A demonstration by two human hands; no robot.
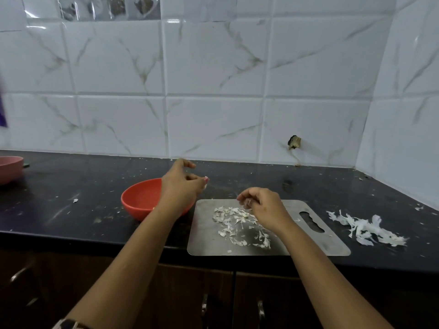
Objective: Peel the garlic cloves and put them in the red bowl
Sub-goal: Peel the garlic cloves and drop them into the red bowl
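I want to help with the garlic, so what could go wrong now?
The steel cutting board sits at the front edge of the counter; a push from the right hand might slide it off. Loose garlic peels lie on it beside the red bowl and could get swept in.

we noted the red bowl (142,198) as orange-red, a second bowl (9,168) at far left dusty pink. countertop (71,186) was black with pale flecks. wall tiles (213,67) were white, veined grey-green like marble. cutting board (209,243) dull steel grey; garlic skins (235,222) on it white, as was the skin pile (365,227) to its right. the garlic clove (247,204) in the right hand (263,207) looked pale tan. cabinets (166,293) dark brown.
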